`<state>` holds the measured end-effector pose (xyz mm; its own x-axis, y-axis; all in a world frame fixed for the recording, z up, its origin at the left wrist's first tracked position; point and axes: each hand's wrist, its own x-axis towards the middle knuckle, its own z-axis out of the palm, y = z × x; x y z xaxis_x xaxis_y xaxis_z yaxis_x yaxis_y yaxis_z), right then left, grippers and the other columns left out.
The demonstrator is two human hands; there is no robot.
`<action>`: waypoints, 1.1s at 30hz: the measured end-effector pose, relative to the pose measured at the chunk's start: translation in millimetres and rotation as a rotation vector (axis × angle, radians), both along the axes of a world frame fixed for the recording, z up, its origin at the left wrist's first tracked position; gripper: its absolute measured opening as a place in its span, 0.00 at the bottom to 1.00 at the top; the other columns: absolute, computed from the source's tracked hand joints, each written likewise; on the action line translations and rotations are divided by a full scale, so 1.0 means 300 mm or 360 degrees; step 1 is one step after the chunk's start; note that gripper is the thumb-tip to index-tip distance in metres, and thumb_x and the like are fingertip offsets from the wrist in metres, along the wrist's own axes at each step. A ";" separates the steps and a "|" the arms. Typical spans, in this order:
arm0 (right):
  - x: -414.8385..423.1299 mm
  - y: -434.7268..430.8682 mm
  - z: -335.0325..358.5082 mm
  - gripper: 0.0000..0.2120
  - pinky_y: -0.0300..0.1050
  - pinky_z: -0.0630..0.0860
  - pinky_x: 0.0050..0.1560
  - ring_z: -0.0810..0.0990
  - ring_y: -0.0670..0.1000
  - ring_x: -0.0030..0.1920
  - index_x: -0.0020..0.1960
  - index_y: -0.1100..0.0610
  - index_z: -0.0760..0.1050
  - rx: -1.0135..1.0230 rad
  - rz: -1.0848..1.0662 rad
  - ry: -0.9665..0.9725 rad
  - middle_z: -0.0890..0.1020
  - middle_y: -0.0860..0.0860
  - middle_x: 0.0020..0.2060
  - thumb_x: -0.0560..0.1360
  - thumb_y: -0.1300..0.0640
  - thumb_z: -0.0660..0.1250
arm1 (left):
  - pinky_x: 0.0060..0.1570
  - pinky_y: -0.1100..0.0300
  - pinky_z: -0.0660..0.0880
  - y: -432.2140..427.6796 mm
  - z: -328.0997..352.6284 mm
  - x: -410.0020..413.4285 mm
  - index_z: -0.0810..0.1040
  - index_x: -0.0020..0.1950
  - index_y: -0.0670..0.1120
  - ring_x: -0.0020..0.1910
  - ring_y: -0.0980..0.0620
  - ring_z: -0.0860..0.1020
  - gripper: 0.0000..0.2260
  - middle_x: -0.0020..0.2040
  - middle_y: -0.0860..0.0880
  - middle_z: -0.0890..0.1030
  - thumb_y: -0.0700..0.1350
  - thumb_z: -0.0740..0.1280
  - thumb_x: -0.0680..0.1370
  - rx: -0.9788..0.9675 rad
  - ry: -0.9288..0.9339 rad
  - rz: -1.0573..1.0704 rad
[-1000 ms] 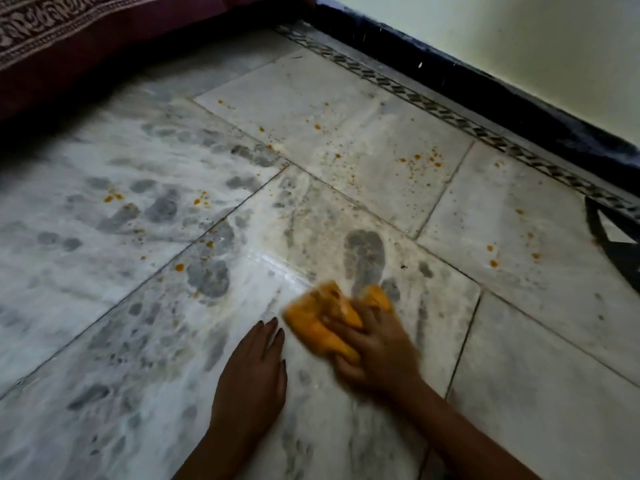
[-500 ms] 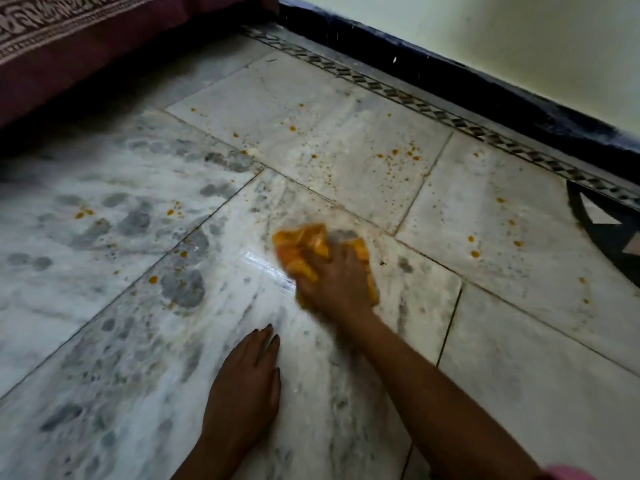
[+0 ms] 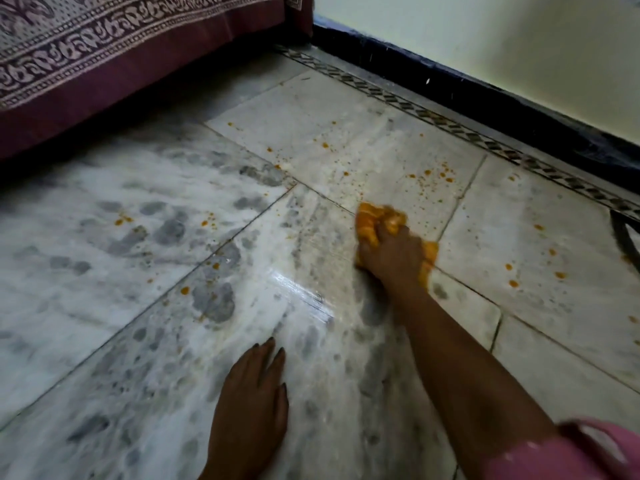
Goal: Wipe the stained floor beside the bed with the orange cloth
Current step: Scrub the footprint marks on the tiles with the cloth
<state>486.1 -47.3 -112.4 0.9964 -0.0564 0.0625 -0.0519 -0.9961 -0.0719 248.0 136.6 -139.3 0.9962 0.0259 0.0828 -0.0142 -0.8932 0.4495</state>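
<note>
My right hand is closed over a crumpled orange cloth and presses it on the marble floor, at the joint where several tiles meet. Small orange stains dot the tile just beyond the cloth, and others lie to the right. More orange spots and grey smudges mark the tiles to the left. My left hand lies flat on the floor, palm down, fingers together, nearer to me. A wet shiny streak runs between the two hands.
The bed, with a maroon patterned cover, fills the upper left, a dark gap under it. A black skirting and patterned tile border run along the pale wall at the back right. A dark shape sits at the right edge.
My right hand has pushed the cloth forward and to the right, away from me, with the arm stretching out. The left hand has stayed flat in place.
</note>
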 end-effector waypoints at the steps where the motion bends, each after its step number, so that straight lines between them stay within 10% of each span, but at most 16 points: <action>1: 0.016 0.078 0.015 0.25 0.59 0.68 0.60 0.73 0.65 0.57 0.69 0.50 0.65 0.0003 0.0136 0.0014 0.70 0.62 0.63 0.75 0.43 0.57 | 0.57 0.56 0.64 0.003 -0.001 0.001 0.81 0.55 0.40 0.59 0.46 0.69 0.21 0.58 0.40 0.80 0.48 0.56 0.71 -0.0002 0.0003 -0.0011; 7: -0.322 0.093 -0.027 0.24 0.51 0.71 0.50 0.75 0.58 0.50 0.60 0.46 0.77 0.0271 0.1095 -0.0223 0.79 0.58 0.55 0.66 0.41 0.62 | 0.57 0.56 0.65 0.042 -0.015 0.035 0.80 0.57 0.40 0.58 0.44 0.73 0.25 0.60 0.41 0.78 0.53 0.49 0.78 0.0025 0.0050 -0.0011; 12: -0.380 -0.280 -0.047 0.26 0.51 0.77 0.37 0.79 0.64 0.46 0.60 0.45 0.77 0.0109 0.0647 -0.0238 0.78 0.60 0.55 0.66 0.37 0.60 | 0.57 0.56 0.64 0.063 -0.014 0.046 0.79 0.58 0.40 0.60 0.47 0.69 0.31 0.60 0.41 0.78 0.56 0.42 0.79 0.0031 0.0017 -0.0055; 17: -0.061 -0.067 -0.001 0.26 0.54 0.69 0.56 0.73 0.63 0.56 0.69 0.47 0.67 0.0137 0.0060 -0.0135 0.69 0.60 0.64 0.74 0.40 0.61 | 0.61 0.56 0.62 0.040 -0.002 0.033 0.79 0.57 0.39 0.61 0.45 0.70 0.29 0.61 0.40 0.77 0.54 0.44 0.80 0.0011 0.0055 -0.0035; 25: -0.475 -0.037 -0.018 0.23 0.48 0.74 0.47 0.76 0.58 0.48 0.58 0.45 0.78 0.0284 0.0992 -0.0186 0.79 0.57 0.52 0.65 0.40 0.62 | 0.59 0.52 0.69 0.028 -0.001 0.030 0.79 0.58 0.39 0.58 0.40 0.75 0.23 0.60 0.39 0.78 0.50 0.55 0.73 0.0064 0.0090 -0.0127; 33: -0.272 -0.394 -0.003 0.25 0.55 0.71 0.52 0.74 0.64 0.54 0.65 0.49 0.72 0.0210 -0.0239 -0.0159 0.70 0.61 0.61 0.71 0.41 0.65 | 0.60 0.52 0.66 -0.059 0.000 0.030 0.78 0.60 0.37 0.61 0.39 0.74 0.24 0.63 0.39 0.76 0.49 0.54 0.73 0.0055 0.0086 -0.0166</action>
